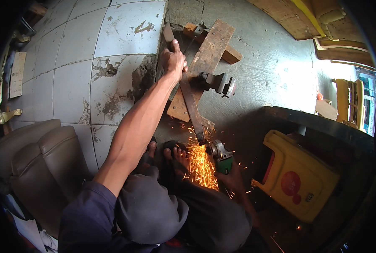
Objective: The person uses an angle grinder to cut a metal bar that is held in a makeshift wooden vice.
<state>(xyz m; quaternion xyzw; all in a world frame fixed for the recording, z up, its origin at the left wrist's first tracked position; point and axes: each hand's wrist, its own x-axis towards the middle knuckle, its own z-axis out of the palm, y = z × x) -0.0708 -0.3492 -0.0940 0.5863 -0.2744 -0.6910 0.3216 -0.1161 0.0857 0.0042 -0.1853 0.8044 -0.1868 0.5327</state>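
Observation:
My left hand (174,61) is wrapped round a long, flat, brownish metal bar (191,101), with the thumb along its upper side. The bar slants across a worn wooden plank (215,42), its near end reaching past the plank toward my feet. My right hand (232,177), partly in shadow, grips a green and silver angle grinder (224,162). The grinder's head is at the near end of the bar, and a bright spray of orange sparks (201,166) pours down from there. The disc itself is hidden by glare and sparks.
A metal vise (219,83) sits beside the plank, which crosses a wooden block (231,55). My sandalled feet (177,154) are close to the sparks. A yellow plastic stool (299,177) lies to the right, a brown padded seat (49,168) to the left. White tiles (72,84) adjoin grey concrete.

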